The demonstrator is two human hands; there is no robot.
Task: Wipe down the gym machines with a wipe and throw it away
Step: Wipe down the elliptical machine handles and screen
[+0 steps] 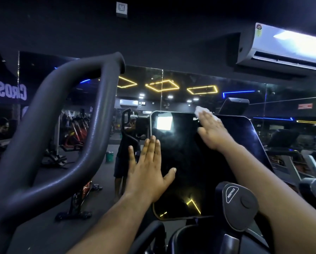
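A gym machine's glossy black screen (pixel 186 162) stands upright in front of me. My right hand (pixel 211 132) lies flat with straight fingers near the screen's top edge, pressing a white wipe (pixel 201 110) against it; only the wipe's tip shows past my fingertips. My left hand (pixel 149 167) is flat and open on the screen's left side, fingers pointing up and thumb spread across the glass.
A thick dark handlebar loop (pixel 49 129) rises at the left. A resistance knob (pixel 245 201) sits at the lower right. A wall mirror (pixel 162 92) ahead reflects gym equipment and a person. An air conditioner (pixel 285 46) hangs top right. A treadmill (pixel 291 154) stands to the right.
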